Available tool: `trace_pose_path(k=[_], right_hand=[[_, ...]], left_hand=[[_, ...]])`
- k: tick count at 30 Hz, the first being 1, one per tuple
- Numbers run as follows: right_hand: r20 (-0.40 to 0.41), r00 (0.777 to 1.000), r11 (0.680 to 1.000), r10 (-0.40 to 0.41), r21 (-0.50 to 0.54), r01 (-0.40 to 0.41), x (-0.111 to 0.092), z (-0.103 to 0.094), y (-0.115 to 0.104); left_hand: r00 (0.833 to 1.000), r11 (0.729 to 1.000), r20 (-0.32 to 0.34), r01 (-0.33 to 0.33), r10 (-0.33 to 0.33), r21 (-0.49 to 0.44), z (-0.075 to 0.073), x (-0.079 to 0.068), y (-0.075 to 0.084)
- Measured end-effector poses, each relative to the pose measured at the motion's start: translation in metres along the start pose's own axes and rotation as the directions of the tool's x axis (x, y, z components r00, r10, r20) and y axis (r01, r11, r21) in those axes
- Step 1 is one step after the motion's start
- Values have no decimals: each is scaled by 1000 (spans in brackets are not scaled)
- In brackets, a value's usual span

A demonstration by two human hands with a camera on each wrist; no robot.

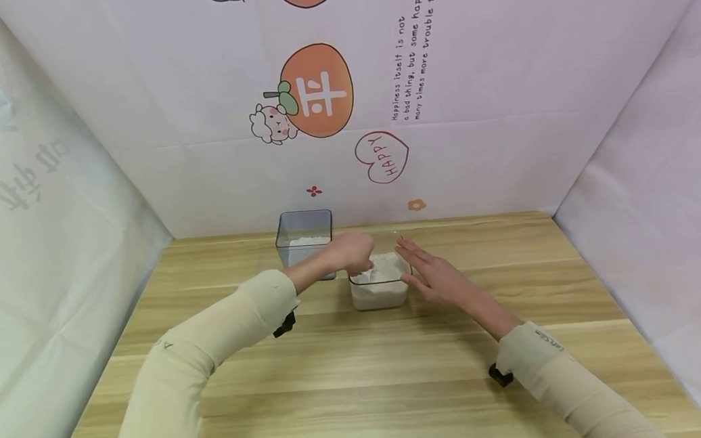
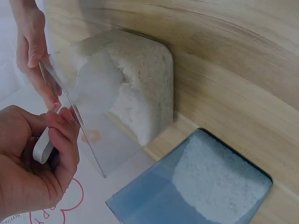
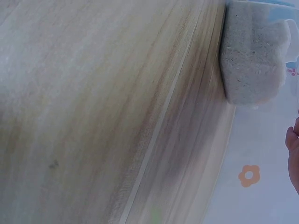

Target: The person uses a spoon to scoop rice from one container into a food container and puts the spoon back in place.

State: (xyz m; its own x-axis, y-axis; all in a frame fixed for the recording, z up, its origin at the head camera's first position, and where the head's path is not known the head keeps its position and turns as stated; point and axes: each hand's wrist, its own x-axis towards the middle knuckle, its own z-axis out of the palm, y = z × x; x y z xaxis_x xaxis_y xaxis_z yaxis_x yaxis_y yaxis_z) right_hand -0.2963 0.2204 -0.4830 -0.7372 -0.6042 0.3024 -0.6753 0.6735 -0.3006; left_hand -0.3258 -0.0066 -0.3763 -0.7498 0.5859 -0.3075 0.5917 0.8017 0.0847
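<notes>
My left hand (image 1: 353,251) is over a clear square container (image 1: 381,304) of white, grainy contents (image 1: 390,267). Its curled fingers grip the white handle of a scoop (image 2: 43,148). A pale translucent rounded shape, apparently the scoop's bowl, shows against the contents through the container wall in the left wrist view. At the container's right side, my right hand (image 1: 440,279) touches the rim with its fingers fairly straight. Only a few of its fingertips (image 3: 292,136) show at the edge of the right wrist view.
Left of the clear container stands a bluish translucent container (image 1: 304,227), partly filled with white grains (image 2: 219,179). Both stand on a wood-grain table (image 1: 362,381), near a white printed backdrop (image 1: 473,136). White sheets flank the table on either side.
</notes>
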Motion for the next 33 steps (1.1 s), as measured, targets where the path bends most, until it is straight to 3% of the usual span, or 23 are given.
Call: trace_pose_path(k=[8, 11, 17, 27, 33], right_hand=[[-5, 1000, 1000, 4, -11, -4, 1, 2, 4], [-3, 1000, 1000, -13, -20, 13, 1, 2, 3], [-12, 1000, 1000, -12, -24, 12, 1, 3, 1], [-20, 1000, 1000, -10, -27, 10, 2, 3, -1], [-33, 999, 999, -15, -30, 14, 2, 3, -1]], left_hand=[[1000, 999, 5, 4, -4, -53, 5, 5, -6], [999, 996, 34, 16, -13, -88, 7, 5, -10], [1000, 987, 23, 8, -5, -161, 4, 0, -20], [999, 929, 2, 30, -32, -370, 12, -11, -35], [999, 866, -8, 41, -52, -498, 17, -18, -37]])
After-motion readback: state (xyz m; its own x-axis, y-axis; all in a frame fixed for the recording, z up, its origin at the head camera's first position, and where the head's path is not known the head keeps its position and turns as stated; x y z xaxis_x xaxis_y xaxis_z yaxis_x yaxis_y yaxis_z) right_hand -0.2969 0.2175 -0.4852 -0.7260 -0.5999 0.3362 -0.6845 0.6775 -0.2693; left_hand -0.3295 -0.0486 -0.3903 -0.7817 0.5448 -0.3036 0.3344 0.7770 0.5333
